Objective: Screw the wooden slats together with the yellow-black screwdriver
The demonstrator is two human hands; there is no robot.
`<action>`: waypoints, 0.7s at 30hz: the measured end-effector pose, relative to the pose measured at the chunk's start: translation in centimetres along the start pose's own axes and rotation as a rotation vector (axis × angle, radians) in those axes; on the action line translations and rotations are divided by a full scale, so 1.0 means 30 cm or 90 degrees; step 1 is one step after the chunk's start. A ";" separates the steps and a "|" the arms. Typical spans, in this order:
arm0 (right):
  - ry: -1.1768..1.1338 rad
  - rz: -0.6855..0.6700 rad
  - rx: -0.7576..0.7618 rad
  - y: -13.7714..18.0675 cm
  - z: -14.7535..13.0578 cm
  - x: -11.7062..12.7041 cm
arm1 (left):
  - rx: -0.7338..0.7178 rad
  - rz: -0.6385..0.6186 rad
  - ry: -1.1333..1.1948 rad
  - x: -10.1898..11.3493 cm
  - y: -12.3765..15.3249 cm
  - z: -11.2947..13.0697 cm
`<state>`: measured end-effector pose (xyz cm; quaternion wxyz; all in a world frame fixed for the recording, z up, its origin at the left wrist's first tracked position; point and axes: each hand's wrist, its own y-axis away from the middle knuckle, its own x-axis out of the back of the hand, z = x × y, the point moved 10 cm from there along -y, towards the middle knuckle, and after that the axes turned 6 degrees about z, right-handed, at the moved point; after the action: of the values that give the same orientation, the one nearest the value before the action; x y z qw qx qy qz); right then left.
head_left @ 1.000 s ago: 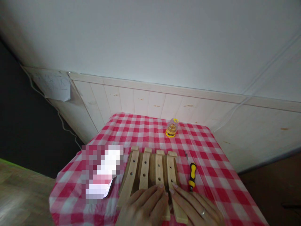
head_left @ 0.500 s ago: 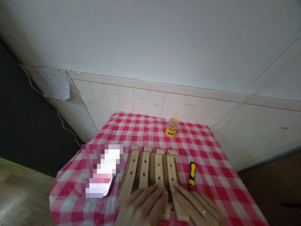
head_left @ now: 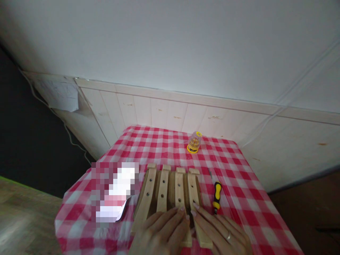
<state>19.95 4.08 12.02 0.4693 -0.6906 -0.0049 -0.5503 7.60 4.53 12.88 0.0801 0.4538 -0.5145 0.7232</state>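
Note:
A slatted wooden rack (head_left: 166,189) of several pale bars lies on the red and white checked tablecloth (head_left: 159,147). My left hand (head_left: 162,232) rests flat on its near end, fingers stretched forward and together. Beside it my right hand (head_left: 221,232) lies flat on the rightmost bar, fingers out, a ring on one finger. Neither hand grips anything. A screwdriver (head_left: 217,197) with a yellow and black handle lies just right of the rack, close to my right fingertips.
A small clear jar with a yellow base (head_left: 193,142) stands near the table's far edge. A blurred-out flat object (head_left: 114,193) lies left of the rack. White panelled wall behind; dark gap and a cable at the left.
Both hands stay flat on the rack. The view has shifted slightly; nothing on the table has moved.

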 end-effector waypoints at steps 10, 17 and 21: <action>-0.018 0.044 -0.017 -0.039 -0.004 0.027 | 0.014 -0.016 0.008 -0.004 0.001 -0.001; -0.023 0.042 -0.018 -0.038 -0.003 0.022 | 0.007 -0.032 0.015 0.002 -0.009 -0.002; -0.035 0.039 -0.016 -0.030 0.000 0.022 | 0.019 -0.043 0.020 -0.006 -0.020 -0.007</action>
<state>19.74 4.25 13.10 0.4771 -0.7110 0.0100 -0.5166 7.95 5.04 13.14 0.1057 0.4603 -0.4865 0.7350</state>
